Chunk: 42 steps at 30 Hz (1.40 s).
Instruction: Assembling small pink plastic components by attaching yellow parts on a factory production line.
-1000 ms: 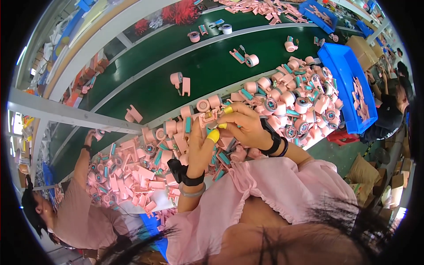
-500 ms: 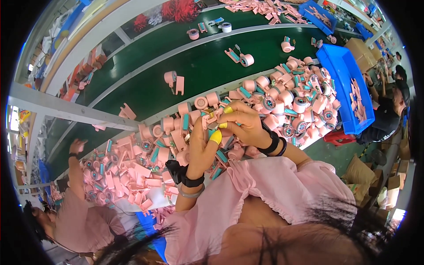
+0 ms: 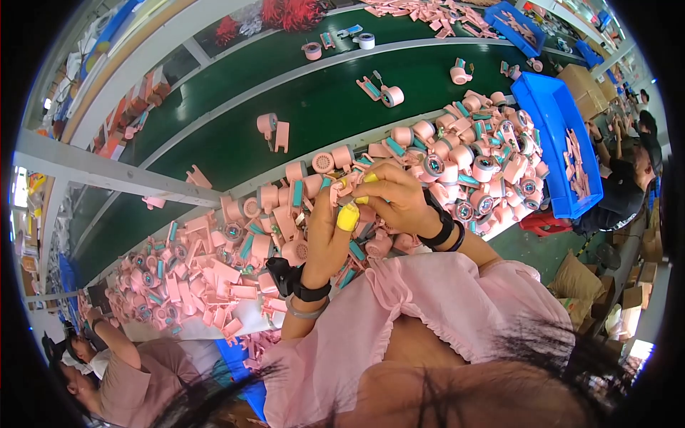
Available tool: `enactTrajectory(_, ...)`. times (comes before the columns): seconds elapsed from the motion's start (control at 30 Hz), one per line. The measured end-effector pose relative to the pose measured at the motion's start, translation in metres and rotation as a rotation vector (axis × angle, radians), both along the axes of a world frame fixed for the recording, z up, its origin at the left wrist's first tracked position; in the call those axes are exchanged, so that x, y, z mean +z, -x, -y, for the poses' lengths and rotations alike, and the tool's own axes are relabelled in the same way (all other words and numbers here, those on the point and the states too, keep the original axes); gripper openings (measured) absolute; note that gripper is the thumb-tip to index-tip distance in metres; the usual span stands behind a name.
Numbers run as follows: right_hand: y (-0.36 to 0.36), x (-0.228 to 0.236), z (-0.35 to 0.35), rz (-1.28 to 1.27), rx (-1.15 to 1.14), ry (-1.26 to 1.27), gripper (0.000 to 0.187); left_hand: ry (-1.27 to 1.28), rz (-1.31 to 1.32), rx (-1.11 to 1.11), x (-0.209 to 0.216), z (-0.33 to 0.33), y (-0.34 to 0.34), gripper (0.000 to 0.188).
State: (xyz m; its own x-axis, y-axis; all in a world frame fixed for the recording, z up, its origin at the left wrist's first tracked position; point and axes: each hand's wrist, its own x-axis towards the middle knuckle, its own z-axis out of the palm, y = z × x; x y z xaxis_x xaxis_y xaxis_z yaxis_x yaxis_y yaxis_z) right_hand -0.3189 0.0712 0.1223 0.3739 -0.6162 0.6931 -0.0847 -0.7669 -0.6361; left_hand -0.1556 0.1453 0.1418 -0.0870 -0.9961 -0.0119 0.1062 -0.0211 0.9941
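Both my hands meet above a pile of pink fan parts, with yellow covers on several fingertips. My left hand (image 3: 325, 239) is closed on a pink plastic piece (image 3: 341, 188), its thumb against the near side. My right hand (image 3: 399, 200) pinches the same piece from the right. Fingers hide much of it, so its full shape does not show. Around and below my hands lie round pink fan heads (image 3: 323, 163) with grey rims, and pink handle shells (image 3: 287, 220), some with teal battery-like inserts (image 3: 297, 193).
A green conveyor belt (image 3: 235, 118) runs behind the pile, carrying a few spaced-out fan parts (image 3: 391, 96). At the right stands a blue bin (image 3: 553, 153) holding pink strips. A grey metal post (image 3: 107, 167) crosses on the left. A co-worker (image 3: 139, 371) sits at lower left.
The parts on the belt have shifted slightly left. The co-worker at lower left has drawn an arm back from the belt. My hands stay at the same spot, still gripping the piece.
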Motion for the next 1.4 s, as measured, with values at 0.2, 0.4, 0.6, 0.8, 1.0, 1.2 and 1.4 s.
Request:
enactTrajectory(0.2,-0.001,0.006,-0.001,0.003,0.000,0.041,0.027,0.094,0.096,0.106,-0.011,-0.003,0.004,0.034)
enactTrajectory(0.4,-0.001,0.007,-0.003,-0.015,-0.024,0.050,0.025,0.095,0.129,0.150,-0.011,-0.003,0.006,0.033)
enactTrajectory(0.6,-0.008,0.004,-0.001,-0.002,-0.070,0.100,0.024,0.148,0.240,0.185,-0.010,0.004,0.003,0.031)
enactTrajectory(0.8,-0.019,-0.007,0.021,-0.080,-0.028,0.049,0.021,0.139,0.355,0.200,-0.021,0.024,-0.017,0.028)
enactTrajectory(1.0,-0.048,-0.035,0.099,-0.155,0.022,-0.119,0.016,-0.073,0.440,0.204,-0.087,0.096,-0.128,0.034)
enactTrajectory(1.2,-0.092,-0.117,0.188,-0.197,-0.025,-0.212,0.007,0.351,1.472,-0.037,-0.239,0.164,-0.286,0.023)
enactTrajectory(1.4,-0.108,-0.169,0.226,-0.467,-0.145,-0.081,0.020,0.237,1.666,-0.120,-0.301,0.206,-0.312,0.038)
